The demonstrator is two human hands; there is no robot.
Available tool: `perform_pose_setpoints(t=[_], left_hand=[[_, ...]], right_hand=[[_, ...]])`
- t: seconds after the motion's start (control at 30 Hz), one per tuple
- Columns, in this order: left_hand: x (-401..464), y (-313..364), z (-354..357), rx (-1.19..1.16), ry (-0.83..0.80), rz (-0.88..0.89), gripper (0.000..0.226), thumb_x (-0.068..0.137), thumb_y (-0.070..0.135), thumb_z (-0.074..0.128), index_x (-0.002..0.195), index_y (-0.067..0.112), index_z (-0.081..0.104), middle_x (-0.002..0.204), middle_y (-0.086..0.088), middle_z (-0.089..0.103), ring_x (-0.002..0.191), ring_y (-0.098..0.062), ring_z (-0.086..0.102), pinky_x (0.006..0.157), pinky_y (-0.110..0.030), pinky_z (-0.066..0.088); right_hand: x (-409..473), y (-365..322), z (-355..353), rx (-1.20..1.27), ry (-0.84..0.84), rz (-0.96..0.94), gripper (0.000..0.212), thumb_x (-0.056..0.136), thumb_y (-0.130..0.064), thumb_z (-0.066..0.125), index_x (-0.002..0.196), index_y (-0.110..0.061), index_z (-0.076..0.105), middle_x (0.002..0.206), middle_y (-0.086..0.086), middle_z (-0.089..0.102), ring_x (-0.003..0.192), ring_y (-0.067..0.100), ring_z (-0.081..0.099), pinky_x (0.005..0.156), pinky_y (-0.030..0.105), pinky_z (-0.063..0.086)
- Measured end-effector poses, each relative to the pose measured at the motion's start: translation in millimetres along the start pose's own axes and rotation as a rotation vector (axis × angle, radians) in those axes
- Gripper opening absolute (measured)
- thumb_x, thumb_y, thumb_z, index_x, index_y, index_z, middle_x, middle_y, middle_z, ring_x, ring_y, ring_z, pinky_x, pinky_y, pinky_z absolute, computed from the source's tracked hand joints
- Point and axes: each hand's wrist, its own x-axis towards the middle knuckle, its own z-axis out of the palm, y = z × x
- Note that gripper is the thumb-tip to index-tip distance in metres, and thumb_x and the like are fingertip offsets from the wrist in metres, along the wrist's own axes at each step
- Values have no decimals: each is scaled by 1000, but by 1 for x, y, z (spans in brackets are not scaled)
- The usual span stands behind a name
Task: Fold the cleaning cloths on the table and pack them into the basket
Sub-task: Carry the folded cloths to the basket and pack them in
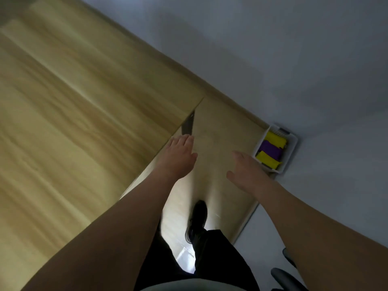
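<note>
A white plastic basket (291,150) stands on the floor at the right, against the wall. Inside it lie folded cloths: a yellow cloth (276,139) at the far end, a purple cloth (269,150) in the middle and another yellow cloth (267,159) nearest me. My right hand (246,171) hovers just left of the basket, fingers relaxed and holding nothing. My left hand (180,156) reaches forward past the corner of the wooden table (84,122), fingers straight and empty. No cloth shows on the table top.
The table fills the left of the view, with a dark leg (188,124) under its corner. Pale floor lies between table and grey wall (273,49). My dark trousers and black shoe (198,217) are below. A chair base (287,274) sits at the lower right.
</note>
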Motion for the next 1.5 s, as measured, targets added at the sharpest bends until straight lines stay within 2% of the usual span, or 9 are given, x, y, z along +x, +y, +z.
perform_pose_setpoints(t=[0.17,0.5,0.63,0.8,0.97,1.13,1.23,1.5], left_hand=[[-65,-57,12,-10,56,-67,60,97,38,39,148,11,24,153,-6,30,142,-23,23,120,-41,9],[-215,-205,34,-22,91,-100,59,97,30,35,150,8,21,156,-9,23,145,-25,16,120,-41,3],[-274,-244,41,-50,102,-155,58,96,28,37,149,8,24,155,-9,27,145,-25,19,120,-41,6],[-324,-263,52,-41,184,-196,56,94,27,41,146,7,31,151,-9,35,142,-25,25,120,-41,9],[-371,-271,71,-96,229,-236,56,97,29,40,147,8,27,153,-8,31,144,-24,21,120,-40,7],[-411,-290,84,-63,176,-202,56,97,29,37,148,8,25,153,-9,29,144,-24,20,120,-41,9],[-433,-303,85,-49,167,-140,55,98,28,36,149,9,24,154,-9,26,144,-26,19,120,-41,9],[-534,-372,106,-48,108,-29,53,97,28,39,147,10,28,151,-8,31,142,-26,24,120,-42,12]], right_hand=[[-12,-62,31,-9,-42,-30,75,91,-32,53,151,-6,15,155,13,24,142,27,25,116,38,24],[-99,-218,165,28,-15,-109,67,92,-26,54,149,-11,23,154,6,27,142,21,25,114,28,19],[-136,-252,210,19,-33,-105,67,90,-25,56,148,-12,26,152,6,32,140,20,29,113,26,20],[-157,-264,229,-35,-11,-104,68,89,-25,57,147,-10,27,151,8,34,139,22,31,114,30,23],[-181,-280,255,-51,-31,-121,68,90,-25,56,148,-10,25,153,8,31,141,22,28,115,30,22],[-221,-300,290,-21,-14,-99,67,91,-27,54,149,-11,24,154,7,29,142,21,27,115,30,21],[-249,-317,312,-32,11,-23,67,92,-28,53,149,-12,22,155,6,28,141,21,27,113,30,21],[-334,-407,416,110,-60,136,68,91,-28,52,150,-18,20,155,0,26,140,19,29,113,32,25]])
